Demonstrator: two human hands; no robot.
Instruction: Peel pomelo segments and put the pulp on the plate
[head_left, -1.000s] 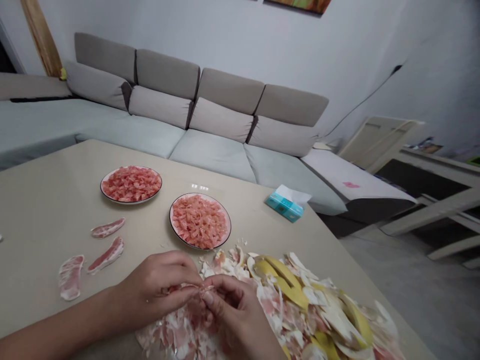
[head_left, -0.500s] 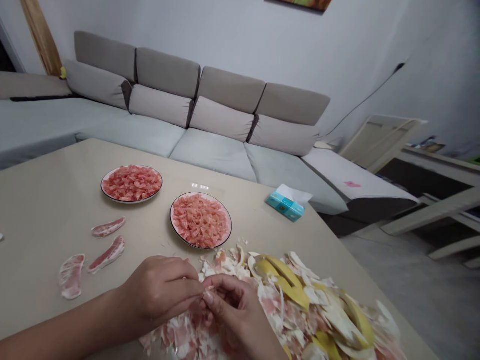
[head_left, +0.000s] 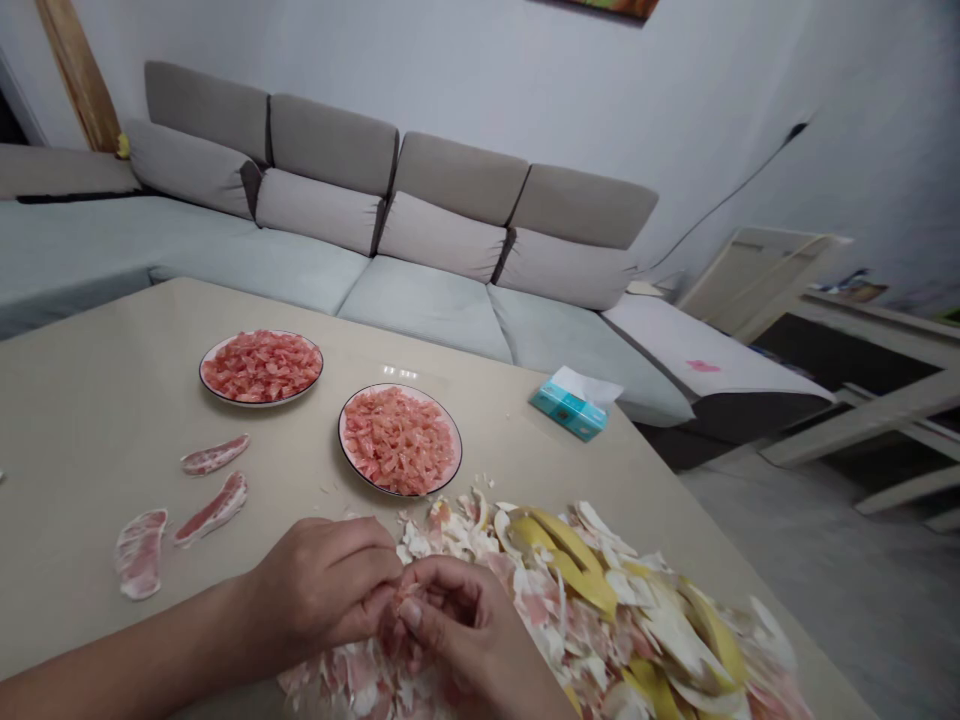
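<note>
My left hand (head_left: 322, 585) and my right hand (head_left: 457, 630) meet at the near edge of the table, fingers curled and pinched together on a small pink pomelo piece (head_left: 396, 602), mostly hidden between them. They hover over a heap of white and pink membrane scraps (head_left: 360, 675). Beyond the hands stands a plate of peeled pink flesh (head_left: 400, 439), and a second such plate (head_left: 261, 367) further left. Three unpeeled pomelo segments (head_left: 214, 508) lie on the table left of my left hand.
A big pile of yellow rind and white pith (head_left: 637, 610) covers the table's near right. A teal tissue pack (head_left: 570, 408) lies by the far right table edge (head_left: 675, 470). A grey sofa (head_left: 420, 260) runs behind the beige table (head_left: 90, 420).
The hands have drawn closer together and sunk slightly toward the scraps; the pinched piece is now more hidden. Plates and segments have not moved.
</note>
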